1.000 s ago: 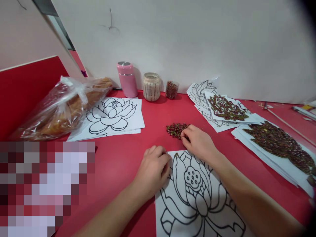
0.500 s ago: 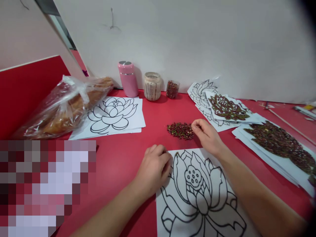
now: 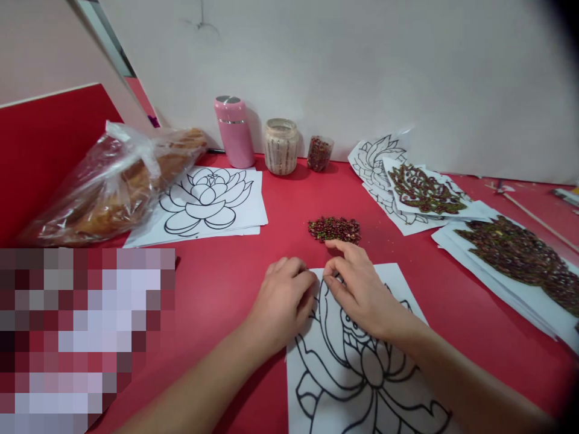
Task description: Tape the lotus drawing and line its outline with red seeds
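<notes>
Resting at the left edge of the sheet (image 3: 353, 386), our left hand (image 3: 284, 295) has its fingers curled under; what they may be pressing or holding is hidden, so we cannot tell. Our right hand (image 3: 362, 289) is over the sheet's upper part, thumb and forefinger drawn together near the tip of a petal; whether a bean sits between them we cannot tell either.

The sheet lies flat on the red surface (image 3: 217, 289), and the beans (image 3: 335, 229), dark red and green, are heaped just beyond its top edge. We judge each bean light, hard and smooth, apt to roll or slip from a loose pinch; it is best taken singly, across its middle, between thumb and forefinger. The sheet should be thin and bendy, easily creased or slid, so we would steady it flat at an edge and lift it by two corners.

As for writing, we can read none. The flask (image 3: 235, 132) shows no legible brand, the jar (image 3: 281, 147) has dark upright marks but no label we can make out, and the cup (image 3: 320, 154) shows no lettering.
</notes>
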`<state>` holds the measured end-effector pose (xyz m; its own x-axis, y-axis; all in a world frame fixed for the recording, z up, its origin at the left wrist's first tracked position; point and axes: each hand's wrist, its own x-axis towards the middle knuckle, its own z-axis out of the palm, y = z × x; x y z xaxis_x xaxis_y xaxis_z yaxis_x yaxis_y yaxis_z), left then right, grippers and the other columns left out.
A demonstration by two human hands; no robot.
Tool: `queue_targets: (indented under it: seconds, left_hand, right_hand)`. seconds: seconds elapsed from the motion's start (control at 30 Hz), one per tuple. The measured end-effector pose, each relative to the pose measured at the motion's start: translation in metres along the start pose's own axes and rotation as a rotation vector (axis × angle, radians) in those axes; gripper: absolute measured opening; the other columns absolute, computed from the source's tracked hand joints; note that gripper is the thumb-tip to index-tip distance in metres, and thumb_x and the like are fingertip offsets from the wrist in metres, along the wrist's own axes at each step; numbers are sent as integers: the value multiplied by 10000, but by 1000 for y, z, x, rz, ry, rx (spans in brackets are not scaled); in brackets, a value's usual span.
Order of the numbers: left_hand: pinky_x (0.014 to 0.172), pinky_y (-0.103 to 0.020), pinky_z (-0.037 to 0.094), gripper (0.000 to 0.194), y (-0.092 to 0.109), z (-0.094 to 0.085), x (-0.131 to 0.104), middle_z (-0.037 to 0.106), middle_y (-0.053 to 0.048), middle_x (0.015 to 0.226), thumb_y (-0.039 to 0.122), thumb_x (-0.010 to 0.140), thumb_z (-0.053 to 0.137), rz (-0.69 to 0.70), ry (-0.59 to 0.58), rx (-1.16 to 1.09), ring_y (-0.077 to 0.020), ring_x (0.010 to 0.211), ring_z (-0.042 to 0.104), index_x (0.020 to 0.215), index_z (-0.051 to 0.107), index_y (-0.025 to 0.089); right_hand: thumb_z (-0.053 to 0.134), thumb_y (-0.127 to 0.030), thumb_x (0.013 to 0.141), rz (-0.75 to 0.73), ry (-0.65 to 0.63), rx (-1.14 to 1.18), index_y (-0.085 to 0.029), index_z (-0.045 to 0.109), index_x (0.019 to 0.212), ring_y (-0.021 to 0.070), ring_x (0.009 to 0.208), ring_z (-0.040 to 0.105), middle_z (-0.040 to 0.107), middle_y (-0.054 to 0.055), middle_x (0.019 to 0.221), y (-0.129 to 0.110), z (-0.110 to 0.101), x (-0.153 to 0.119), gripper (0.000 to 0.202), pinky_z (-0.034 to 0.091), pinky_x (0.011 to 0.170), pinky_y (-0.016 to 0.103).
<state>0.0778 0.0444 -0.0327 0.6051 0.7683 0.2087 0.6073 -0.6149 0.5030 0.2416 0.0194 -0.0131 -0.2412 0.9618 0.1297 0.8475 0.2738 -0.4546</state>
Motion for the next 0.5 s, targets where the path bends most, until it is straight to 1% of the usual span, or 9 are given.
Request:
queue_targets:
  seconds: [0.13, 0.33, 0.5]
  left_hand:
    - [672, -330, 368, 167, 0, 1, 0, 517, -47, 820, 137, 769, 425, 3, 23, 3, -182, 752, 442, 824, 578, 178]
    - [668, -324, 367, 124, 0, 2, 0, 508, -46, 809, 126, 759, 424, -21, 6, 25, -182, 750, 429, 788, 540, 161]
    - [666, -324, 359, 130, -1, 3, 1, 510, -42, 831, 134, 765, 433, 3, 3, 47, -182, 759, 426, 787, 555, 173]
  right_hand:
    - [401, -212, 829, -21, 16, -70, -192, 524, 797, 275, 1178, 324, 396, 101, 1253, 0, 6, -1, 129, 367, 861, 472]
    - [394, -209, 830, -34, 22, -104, -186, 529, 808, 263, 1194, 298, 370, 99, 1275, -2, 8, -1, 138, 342, 894, 458]
    - [410, -198, 816, -38, 28, -118, -182, 533, 822, 266, 1191, 296, 366, 98, 1276, -1, 10, 0, 124, 332, 901, 456]
